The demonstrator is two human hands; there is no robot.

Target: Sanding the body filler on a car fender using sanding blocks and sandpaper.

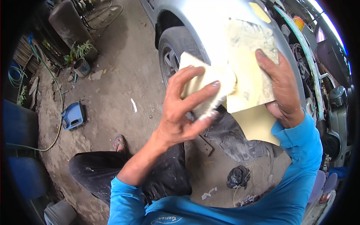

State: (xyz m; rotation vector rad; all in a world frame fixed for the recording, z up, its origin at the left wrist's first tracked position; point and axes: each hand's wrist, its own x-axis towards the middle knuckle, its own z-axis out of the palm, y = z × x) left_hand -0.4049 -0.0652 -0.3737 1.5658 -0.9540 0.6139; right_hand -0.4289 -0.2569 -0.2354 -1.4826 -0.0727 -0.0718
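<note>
My left hand [185,107] grips a folded pale cream pad [200,78] dusted with powder, its fingers spread over the top and side. My right hand [281,86] holds pale yellow abrasive-looking sheets [249,90], the upper one smudged grey; a larger yellow sheet hangs below them. The pad touches or nearly touches the sheets; I cannot tell which. Both hands are in front of a silver car fender [198,17], with its wheel [168,56] behind the pad.
A blue plastic tray [72,115] and hose [52,78] lie on the dirt ground at left, near a potted plant [81,67]. A black plastic bag [237,176] and grey crumpled material [232,144] lie below my hands. Car parts [330,142] line the right side.
</note>
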